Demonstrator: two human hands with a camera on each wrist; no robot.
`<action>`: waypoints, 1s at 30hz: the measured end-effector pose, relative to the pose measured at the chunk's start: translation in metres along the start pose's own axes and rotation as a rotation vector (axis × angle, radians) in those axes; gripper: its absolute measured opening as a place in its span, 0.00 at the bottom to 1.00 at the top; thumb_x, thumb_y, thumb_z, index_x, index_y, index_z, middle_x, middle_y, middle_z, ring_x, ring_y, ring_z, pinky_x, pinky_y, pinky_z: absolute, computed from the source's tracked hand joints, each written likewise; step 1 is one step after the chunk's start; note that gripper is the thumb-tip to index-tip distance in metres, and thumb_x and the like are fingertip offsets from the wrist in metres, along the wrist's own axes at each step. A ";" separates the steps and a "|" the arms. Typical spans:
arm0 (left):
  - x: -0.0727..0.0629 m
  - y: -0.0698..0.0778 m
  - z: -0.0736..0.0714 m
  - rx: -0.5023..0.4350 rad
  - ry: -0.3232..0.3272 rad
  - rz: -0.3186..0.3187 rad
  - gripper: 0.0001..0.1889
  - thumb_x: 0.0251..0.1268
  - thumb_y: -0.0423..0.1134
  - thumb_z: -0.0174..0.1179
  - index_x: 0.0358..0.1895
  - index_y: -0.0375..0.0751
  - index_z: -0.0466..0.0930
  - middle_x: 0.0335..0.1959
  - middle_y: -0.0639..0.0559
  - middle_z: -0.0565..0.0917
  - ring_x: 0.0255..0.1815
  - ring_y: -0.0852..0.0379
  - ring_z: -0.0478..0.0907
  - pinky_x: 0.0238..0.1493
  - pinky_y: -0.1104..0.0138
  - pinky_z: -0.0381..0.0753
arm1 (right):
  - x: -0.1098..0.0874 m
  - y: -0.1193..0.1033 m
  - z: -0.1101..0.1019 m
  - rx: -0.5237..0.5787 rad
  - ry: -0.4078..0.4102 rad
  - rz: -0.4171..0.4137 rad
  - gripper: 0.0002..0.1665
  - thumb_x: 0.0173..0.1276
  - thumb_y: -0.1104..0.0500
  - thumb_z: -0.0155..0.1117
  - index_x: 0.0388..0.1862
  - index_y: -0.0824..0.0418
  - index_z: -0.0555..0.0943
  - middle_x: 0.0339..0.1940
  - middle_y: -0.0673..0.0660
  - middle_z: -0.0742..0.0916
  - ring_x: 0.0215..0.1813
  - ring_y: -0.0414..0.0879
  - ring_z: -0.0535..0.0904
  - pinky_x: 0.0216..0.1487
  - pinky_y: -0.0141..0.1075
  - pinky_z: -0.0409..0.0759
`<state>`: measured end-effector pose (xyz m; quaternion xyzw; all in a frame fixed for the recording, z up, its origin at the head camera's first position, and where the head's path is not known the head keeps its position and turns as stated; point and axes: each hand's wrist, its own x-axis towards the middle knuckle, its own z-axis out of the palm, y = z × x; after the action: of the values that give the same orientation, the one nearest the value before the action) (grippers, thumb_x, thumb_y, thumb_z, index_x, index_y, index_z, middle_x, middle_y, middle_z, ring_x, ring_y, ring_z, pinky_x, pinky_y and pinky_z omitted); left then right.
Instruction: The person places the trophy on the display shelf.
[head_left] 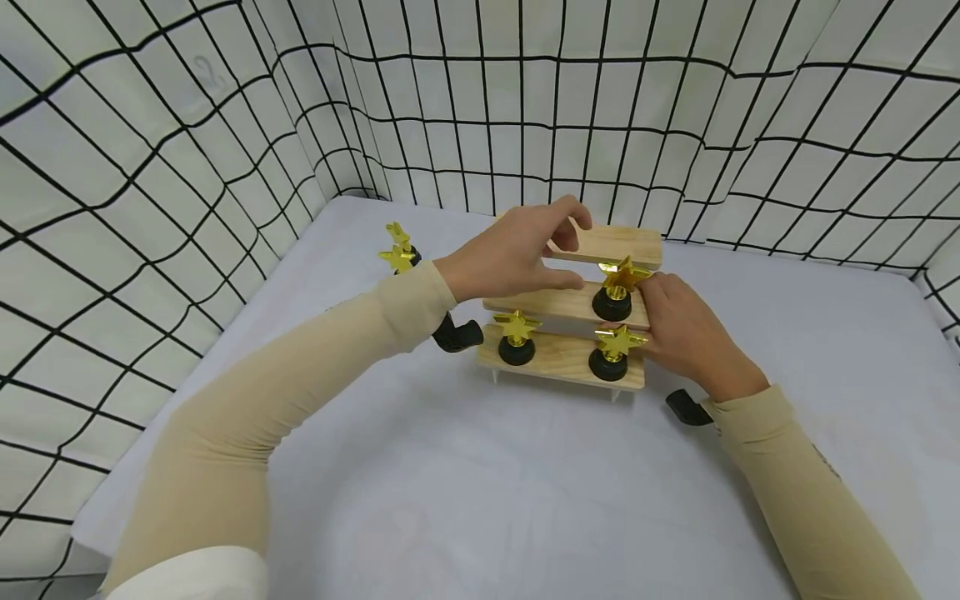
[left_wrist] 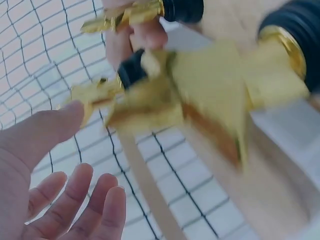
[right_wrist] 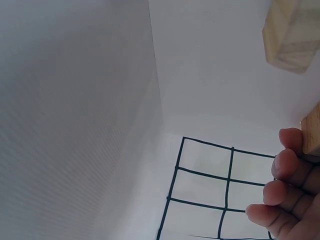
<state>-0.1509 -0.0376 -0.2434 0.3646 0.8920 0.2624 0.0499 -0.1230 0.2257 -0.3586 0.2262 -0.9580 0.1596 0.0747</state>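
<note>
While left hand (head_left: 528,250) hovers over rack (head_left: 562,354) at 11 o'clock, fingers parted, empty, right hand (head_left: 686,329) grips rack end at 3 o'clock.

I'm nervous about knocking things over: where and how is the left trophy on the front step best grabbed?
Probably pinch its round black base, coming from the front edge of the wooden step: the trophy stands upright, the star above has jutting points, and that side is open, while another trophy stands to its right.
</note>
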 end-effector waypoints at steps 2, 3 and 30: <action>-0.005 -0.005 -0.007 0.001 0.025 -0.016 0.31 0.65 0.47 0.73 0.65 0.43 0.70 0.50 0.51 0.83 0.54 0.58 0.80 0.60 0.70 0.84 | -0.001 0.001 0.001 -0.008 0.004 0.006 0.41 0.66 0.40 0.74 0.62 0.69 0.71 0.50 0.65 0.82 0.54 0.60 0.76 0.55 0.53 0.77; -0.007 -0.008 -0.011 -0.001 0.036 -0.024 0.30 0.65 0.47 0.73 0.65 0.43 0.70 0.50 0.51 0.83 0.54 0.59 0.80 0.60 0.69 0.83 | -0.001 0.001 0.001 -0.015 0.005 0.005 0.41 0.66 0.41 0.74 0.61 0.70 0.71 0.49 0.65 0.82 0.53 0.60 0.76 0.54 0.53 0.77; -0.098 -0.120 -0.062 -0.024 0.378 -0.296 0.22 0.69 0.47 0.67 0.59 0.41 0.76 0.55 0.47 0.85 0.58 0.53 0.81 0.65 0.58 0.81 | -0.001 0.002 0.005 -0.031 0.034 -0.031 0.44 0.65 0.40 0.74 0.64 0.69 0.70 0.46 0.65 0.82 0.52 0.61 0.76 0.51 0.52 0.76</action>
<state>-0.1721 -0.2021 -0.2607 0.1735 0.9260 0.3266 -0.0756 -0.1232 0.2256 -0.3639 0.2371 -0.9553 0.1475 0.0967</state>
